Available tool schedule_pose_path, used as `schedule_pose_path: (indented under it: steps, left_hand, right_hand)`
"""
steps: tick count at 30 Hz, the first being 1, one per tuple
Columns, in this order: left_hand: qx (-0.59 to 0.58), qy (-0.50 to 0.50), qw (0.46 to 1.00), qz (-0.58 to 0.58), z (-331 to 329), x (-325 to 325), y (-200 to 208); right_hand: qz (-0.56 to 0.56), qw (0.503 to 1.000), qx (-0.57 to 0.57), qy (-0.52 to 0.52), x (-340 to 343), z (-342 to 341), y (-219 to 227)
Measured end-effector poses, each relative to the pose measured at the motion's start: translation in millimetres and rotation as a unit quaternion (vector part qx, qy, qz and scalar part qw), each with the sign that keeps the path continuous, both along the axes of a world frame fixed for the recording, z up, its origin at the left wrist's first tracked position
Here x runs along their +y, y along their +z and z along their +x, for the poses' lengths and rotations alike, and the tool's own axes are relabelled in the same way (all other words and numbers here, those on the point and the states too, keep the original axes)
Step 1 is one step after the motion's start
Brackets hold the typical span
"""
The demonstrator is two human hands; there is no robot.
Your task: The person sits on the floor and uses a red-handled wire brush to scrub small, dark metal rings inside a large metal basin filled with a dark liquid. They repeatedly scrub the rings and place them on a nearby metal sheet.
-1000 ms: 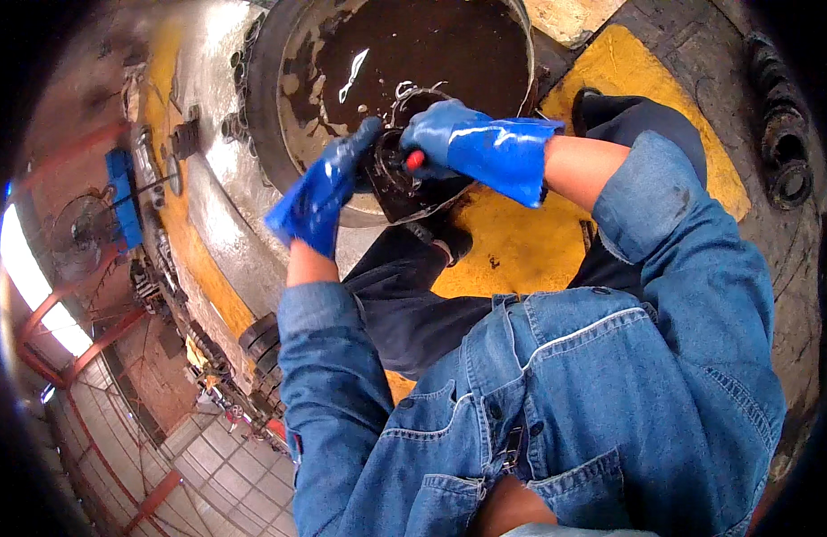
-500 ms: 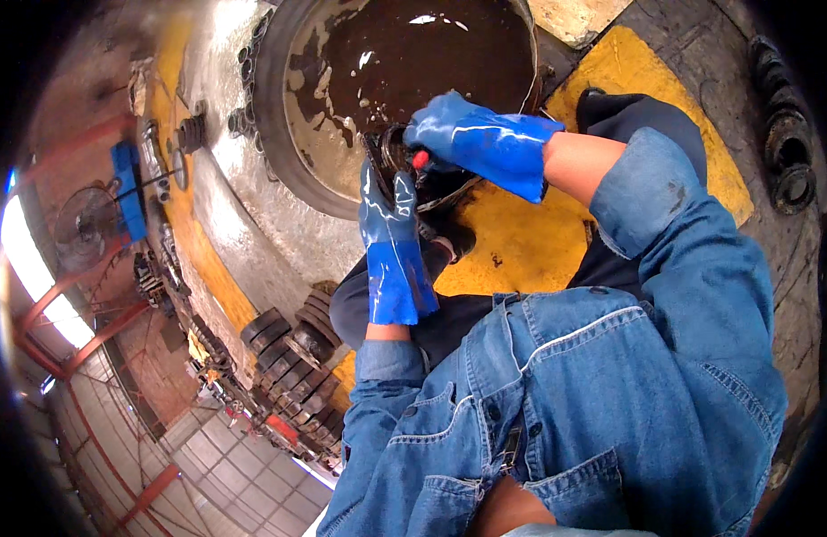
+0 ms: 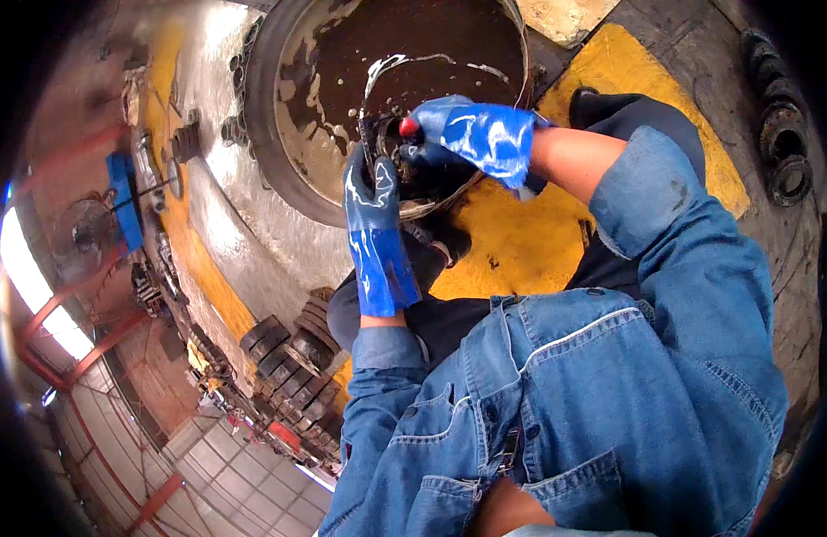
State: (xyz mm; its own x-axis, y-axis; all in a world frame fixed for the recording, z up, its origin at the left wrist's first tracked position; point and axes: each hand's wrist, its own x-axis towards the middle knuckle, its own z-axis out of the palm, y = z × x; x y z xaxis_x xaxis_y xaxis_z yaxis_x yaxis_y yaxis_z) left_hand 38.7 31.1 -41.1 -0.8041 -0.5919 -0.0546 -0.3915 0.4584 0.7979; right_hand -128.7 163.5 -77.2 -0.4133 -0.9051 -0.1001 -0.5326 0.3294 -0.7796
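Observation:
Both my hands wear blue rubber gloves and work over the near rim of a large round metal basin (image 3: 268, 116) of dark, oily liquid. My left hand (image 3: 372, 197) grips a dark, wet metal part with a round opening (image 3: 389, 140); its full shape is hidden by the gloves. Closed against the far right side of that part, my right hand (image 3: 445, 130) holds a tool with a red end (image 3: 409, 127). The rest of this tool is hidden, so its kind cannot be told.
Dark metal rings (image 3: 787, 143) lie in a row on the floor at the right. A yellow floor patch (image 3: 521, 242) lies under my legs. Thick, dark round parts (image 3: 292, 371) are stacked at the lower left, and small rings (image 3: 237, 85) stand along the basin's left side.
Both hands have shifted slightly left, the left one also a little upward. The red tool end has moved up and left. A curved bright ripple or splash now shows on the liquid.

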Motion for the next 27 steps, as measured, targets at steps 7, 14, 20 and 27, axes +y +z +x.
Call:
schedule_pose_path:
  steps: [7,14,20,27]
  left_hand:
    - [-0.09,0.07,0.955,0.273,-38.5,-47.4,38.6]
    - [-0.299,0.029,0.924,0.238,-82.2,-48.9,55.1]
    - [-0.303,0.005,0.925,0.231,-86.2,-74.0,31.4]
    - [-0.318,0.037,0.9,0.297,-91.5,-91.9,12.9]
  right_hand:
    - [0.043,0.977,-0.193,-0.085,1.0,-27.7,37.9]
    - [-0.058,0.913,-0.399,0.061,25.2,-15.4,36.9]
    - [0.002,0.998,0.066,-0.006,8.5,-1.4,18.3]
    - [0.002,0.976,-0.218,0.027,12.4,-9.2,31.5]
